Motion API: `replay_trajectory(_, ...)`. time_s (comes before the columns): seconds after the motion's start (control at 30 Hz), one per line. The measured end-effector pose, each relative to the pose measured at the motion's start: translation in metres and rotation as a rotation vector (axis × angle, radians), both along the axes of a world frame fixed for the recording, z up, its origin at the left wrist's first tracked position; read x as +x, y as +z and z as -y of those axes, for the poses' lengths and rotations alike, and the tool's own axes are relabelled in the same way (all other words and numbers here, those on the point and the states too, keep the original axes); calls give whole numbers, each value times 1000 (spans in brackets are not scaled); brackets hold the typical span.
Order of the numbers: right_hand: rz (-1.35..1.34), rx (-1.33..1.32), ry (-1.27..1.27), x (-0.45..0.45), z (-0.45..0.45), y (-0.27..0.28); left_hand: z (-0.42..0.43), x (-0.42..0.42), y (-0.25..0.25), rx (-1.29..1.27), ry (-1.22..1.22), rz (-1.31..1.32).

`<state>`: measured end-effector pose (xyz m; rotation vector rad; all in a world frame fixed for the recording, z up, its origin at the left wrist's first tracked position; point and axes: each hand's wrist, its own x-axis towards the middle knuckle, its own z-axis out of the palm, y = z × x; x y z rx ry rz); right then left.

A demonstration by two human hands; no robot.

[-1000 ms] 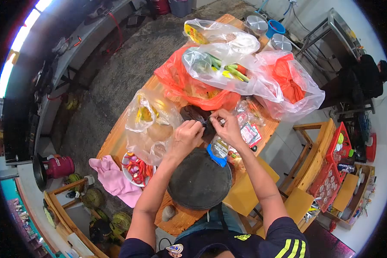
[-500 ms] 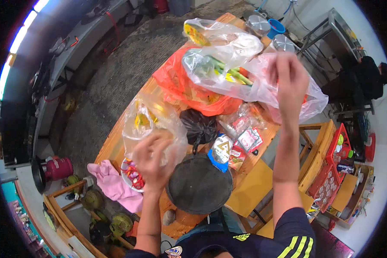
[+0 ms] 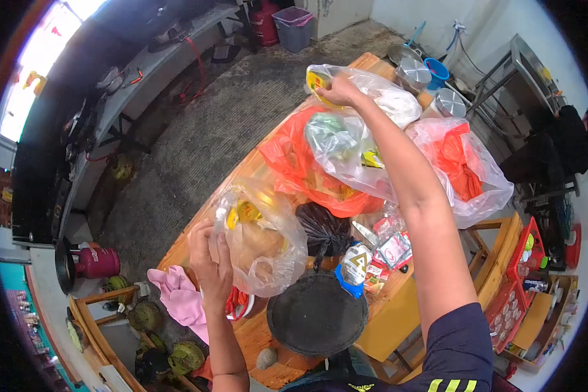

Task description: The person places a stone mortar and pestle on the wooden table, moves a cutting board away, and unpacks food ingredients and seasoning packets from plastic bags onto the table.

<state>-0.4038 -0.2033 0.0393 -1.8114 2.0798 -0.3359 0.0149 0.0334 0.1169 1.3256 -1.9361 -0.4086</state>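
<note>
My right hand (image 3: pixel 341 91) reaches to the far end of the table, its fingers closed on a yellow packet (image 3: pixel 316 81) at the mouth of a clear plastic bag (image 3: pixel 389 85). Beside another clear bag (image 3: pixel 261 242) with yellow packets in it is my left hand (image 3: pixel 212 258), thumb and fingers apart at the bag's left edge. That hand and bag partly hide a bowl (image 3: pixel 247 307) with red pieces in it. In front of me lies a dark round stone mortar (image 3: pixel 317 315), with a small grey stone (image 3: pixel 266 358) at its lower left.
An orange bag (image 3: pixel 287 153), a black bag (image 3: pixel 321 228), a white-and-blue packet (image 3: pixel 354 269) and small red packets (image 3: pixel 389 251) crowd the wooden table. A pink cloth (image 3: pixel 178 300) hangs over its left edge. Metal pots (image 3: pixel 413 73) stand beyond; another person (image 3: pixel 558 147) is at right.
My right hand has moved from above the right-hand bag, forward and left to the yellow packet. My left hand has shifted slightly left and down. The view has tilted up a little.
</note>
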Motion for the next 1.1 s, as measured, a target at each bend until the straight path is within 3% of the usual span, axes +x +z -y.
replay_trajectory(0.1, 57, 13, -104, 31, -28, 16, 0, 4, 1, 343, 38, -209)
replay_trajectory(0.17, -35, 121, -102, 42, -37, 30, 3, 5, -2, 364, -3, -322)
replay_trajectory(0.3, 77, 45, -24, 25, -28, 2, 12, 1, 6, 366, -67, -551)
replay_trajectory(0.47, 150, -5, -17, 24, -41, 6, 18, 3, 10, 390, -96, -599)
replay_trajectory(0.57, 269, -216, 97, 13, -43, -3, 19, 3, 9, 395, -95, -615)
replay_trajectory(0.67, 54, -131, -156, 5, -33, 9, 19, 5, 11, 398, -90, -633)
replay_trajectory(0.77, 131, -225, -43, 10, -50, 21, 20, 8, 12, 389, -88, -630)
replay_trajectory(0.97, 10, -275, 32, 14, -34, 1, 24, 11, 10, 398, -89, -673)
replay_trajectory(1.07, 251, -310, -72, 1, -38, 0, 27, 18, 12, 418, -122, -709)
replay_trajectory(1.1, 218, -308, -73, -2, -40, 0, 28, 20, 12, 427, -139, -723)
